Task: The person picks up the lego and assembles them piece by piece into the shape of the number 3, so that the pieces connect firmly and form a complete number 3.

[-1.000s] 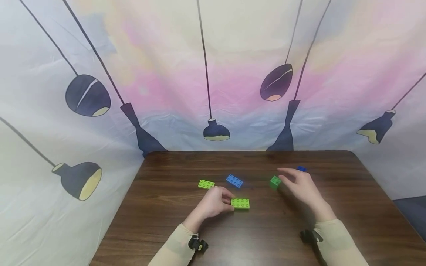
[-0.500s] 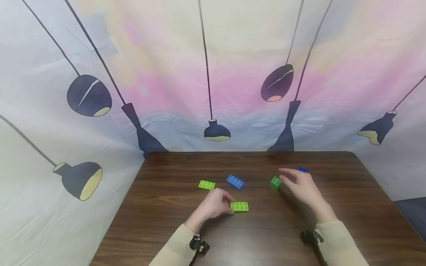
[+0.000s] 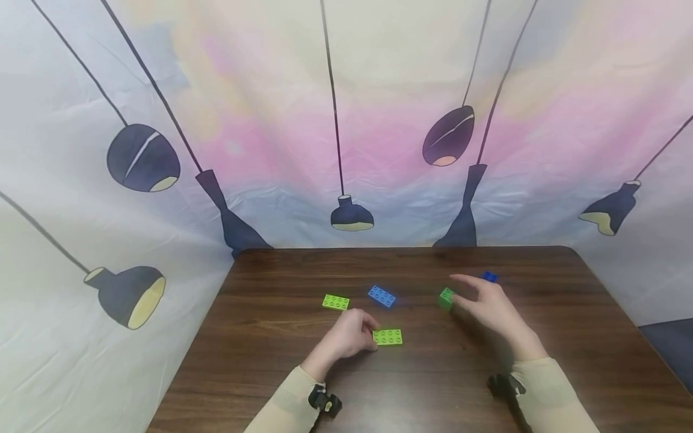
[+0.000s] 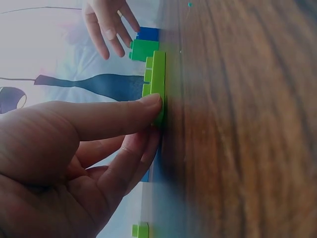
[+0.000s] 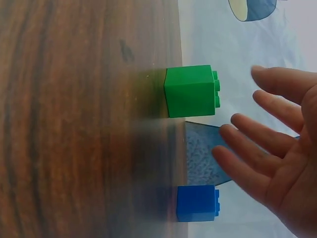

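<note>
Nearest to me on the counter [image 3: 433,391] was the near lime brick [image 3: 388,337], studs upward, and the left hand [image 3: 349,334] pinched it at its left end between thumb and fingers. Whether it was lifted a little, I could not tell. Farther and to the right, the right hand [image 3: 489,305] was open, with its fingers apart and nothing in them; it was just beside the green brick [image 3: 445,299], and my right wrist view showed a gap between them. At the left lay the second lime brick [image 3: 335,302], near the middle the light blue brick [image 3: 382,296], and farthest, at the right, the dark blue brick [image 3: 489,277]. In my judgement the work was early: one brick was held, four were not, and none were joined.
</note>
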`<state>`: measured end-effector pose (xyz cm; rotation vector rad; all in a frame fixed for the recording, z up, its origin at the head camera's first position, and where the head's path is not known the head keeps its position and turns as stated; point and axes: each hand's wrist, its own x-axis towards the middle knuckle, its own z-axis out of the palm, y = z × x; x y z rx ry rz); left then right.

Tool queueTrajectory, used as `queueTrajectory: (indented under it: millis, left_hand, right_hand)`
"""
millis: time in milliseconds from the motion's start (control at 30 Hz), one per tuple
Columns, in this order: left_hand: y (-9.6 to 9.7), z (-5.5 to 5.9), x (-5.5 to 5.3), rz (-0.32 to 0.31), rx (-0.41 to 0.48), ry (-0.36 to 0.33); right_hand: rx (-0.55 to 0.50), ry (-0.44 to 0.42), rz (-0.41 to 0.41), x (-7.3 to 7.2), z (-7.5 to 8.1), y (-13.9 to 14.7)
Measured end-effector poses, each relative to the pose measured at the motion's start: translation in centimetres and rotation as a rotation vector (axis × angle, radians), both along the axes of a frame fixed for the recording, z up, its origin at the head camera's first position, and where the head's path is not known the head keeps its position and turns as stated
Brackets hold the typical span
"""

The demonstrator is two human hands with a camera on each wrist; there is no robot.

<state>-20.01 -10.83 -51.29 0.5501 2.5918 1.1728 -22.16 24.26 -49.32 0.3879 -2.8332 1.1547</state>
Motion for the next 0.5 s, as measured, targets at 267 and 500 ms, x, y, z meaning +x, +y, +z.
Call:
queueTrajectory:
  millis: [267, 500]
  left_hand:
    - [-0.03, -0.28, 0.08, -0.002, -0.011, 0.016]
    - [-0.14, -0.19, 0.31, 0.003, 0.006, 0.008]
  right_hand:
    - [-0.022, -0.075, 0.011, -0.21, 0.29, -0.45]
    - [-0.026, -0.081, -0.027, -0.22, 0.05, -0.71]
